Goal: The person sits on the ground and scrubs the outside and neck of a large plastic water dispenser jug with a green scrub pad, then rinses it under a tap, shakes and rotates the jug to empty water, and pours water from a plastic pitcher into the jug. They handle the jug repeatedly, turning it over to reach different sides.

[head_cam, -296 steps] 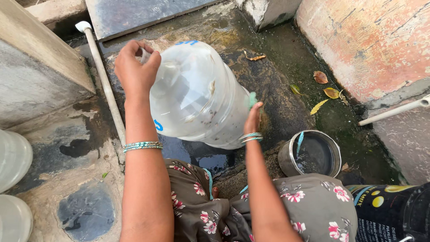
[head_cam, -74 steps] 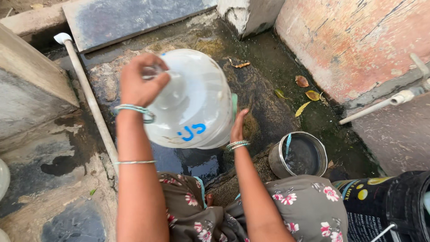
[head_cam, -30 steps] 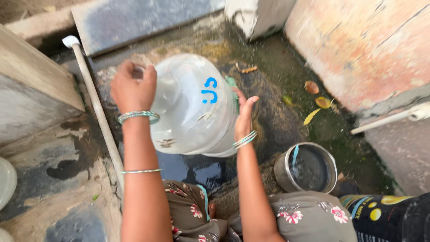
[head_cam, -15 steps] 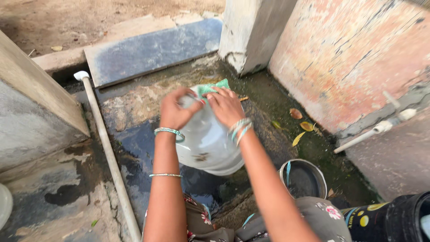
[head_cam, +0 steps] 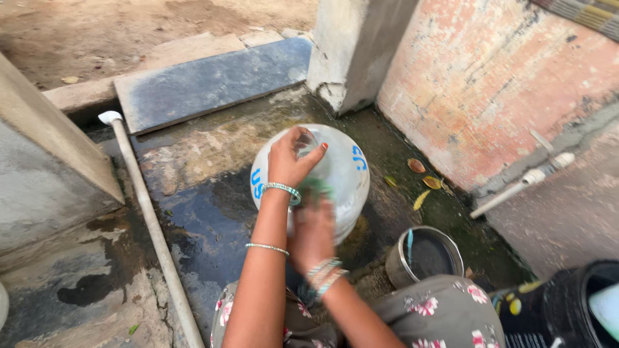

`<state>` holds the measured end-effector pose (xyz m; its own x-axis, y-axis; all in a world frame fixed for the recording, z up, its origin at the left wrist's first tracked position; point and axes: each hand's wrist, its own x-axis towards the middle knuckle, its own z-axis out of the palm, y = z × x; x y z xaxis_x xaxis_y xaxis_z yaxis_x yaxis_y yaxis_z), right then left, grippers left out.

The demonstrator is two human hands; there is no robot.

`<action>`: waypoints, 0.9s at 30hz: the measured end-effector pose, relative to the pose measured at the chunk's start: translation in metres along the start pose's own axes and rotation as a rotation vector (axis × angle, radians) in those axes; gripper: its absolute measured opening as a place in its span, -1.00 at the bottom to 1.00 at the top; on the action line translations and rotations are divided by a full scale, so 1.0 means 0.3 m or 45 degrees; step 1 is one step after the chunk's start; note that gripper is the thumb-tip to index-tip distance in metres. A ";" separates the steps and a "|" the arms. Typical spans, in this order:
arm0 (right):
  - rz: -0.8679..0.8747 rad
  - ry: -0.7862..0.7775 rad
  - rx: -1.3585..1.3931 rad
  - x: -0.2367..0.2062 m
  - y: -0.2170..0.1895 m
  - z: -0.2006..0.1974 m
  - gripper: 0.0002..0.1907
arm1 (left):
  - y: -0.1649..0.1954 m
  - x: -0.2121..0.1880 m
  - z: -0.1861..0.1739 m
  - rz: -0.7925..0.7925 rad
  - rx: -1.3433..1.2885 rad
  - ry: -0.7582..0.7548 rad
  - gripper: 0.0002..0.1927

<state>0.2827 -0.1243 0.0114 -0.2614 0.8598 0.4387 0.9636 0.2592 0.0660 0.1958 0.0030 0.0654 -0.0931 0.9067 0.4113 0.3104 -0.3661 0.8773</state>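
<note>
I'm looking straight down at a big translucent water jug [head_cam: 335, 169] standing upright on the wet stone floor [head_cam: 193, 200] in the middle of the frame, blue markings on its shoulder. My left hand [head_cam: 291, 156] is up on top of it, fingers curled around the neck and gripping it there, two bangles showing on that forearm. My right hand [head_cam: 314, 232] sits lower, pressed flat against the jug's near side; it's blurred, but I can make out something green [head_cam: 316, 189] under the palm, probably a scrub pad, though I can't say for sure. Whether those fingers are closed around it or just pushing on it, I cannot tell. Beaded bangles [head_cam: 325, 276] ride on that wrist.

Just right of the jug, near the lower centre-right, there's a small round metal pot [head_cam: 424, 256] with dark water inside, standing apart from the jug. A few yellow and brown fallen leaves [head_cam: 422, 183] lie on the damp ground between the jug and the reddish wall [head_cam: 496, 90] in the upper right. A white pipe [head_cam: 151, 222] runs down the left side of the frame, beside a concrete block. A grey stone slab [head_cam: 213, 80] lies across the top, and a concrete pillar [head_cam: 354, 45] rises at top centre. Floral fabric [head_cam: 438, 316] covers my knees at the bottom edge.
</note>
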 end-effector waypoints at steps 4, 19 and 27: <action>-0.296 0.113 0.383 0.023 -0.072 0.121 -0.55 | -0.020 -0.008 0.024 0.128 -0.016 0.029 -0.53; -0.001 -0.784 0.421 -0.146 0.923 -0.027 -0.78 | -0.142 0.000 -0.117 0.127 -0.123 -0.152 -0.75; 1.085 -0.101 0.178 -0.663 1.285 -0.352 -0.46 | -0.130 -0.042 -0.105 0.084 -0.147 -0.258 -0.74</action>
<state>0.7123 -0.2418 0.0441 0.5381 0.8125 0.2241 0.8184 -0.4400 -0.3698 0.1551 -0.0008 0.0339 0.1192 0.8994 0.4205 0.1983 -0.4366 0.8775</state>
